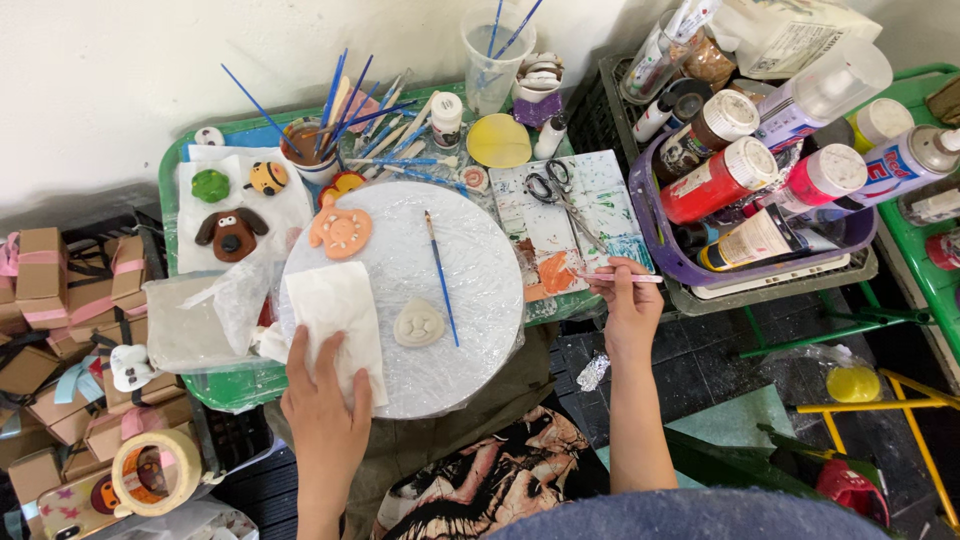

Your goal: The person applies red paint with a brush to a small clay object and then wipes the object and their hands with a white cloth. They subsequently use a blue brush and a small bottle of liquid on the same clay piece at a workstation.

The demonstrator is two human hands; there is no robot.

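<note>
White tissue (335, 325) lies under the flat, open left hand (322, 405). The right hand (628, 300) pinches a brush (620, 278) beside the palette (570, 225).

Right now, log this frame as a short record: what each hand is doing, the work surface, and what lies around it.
left hand: rests flat on a white paper towel
right hand: fingers pinch a thin pink-handled brush over the paint-smeared palette
work surface: round white board
on board: unpainted clay piece, blue brush, orange clay face
right side: purple bin of paint bottles
</note>
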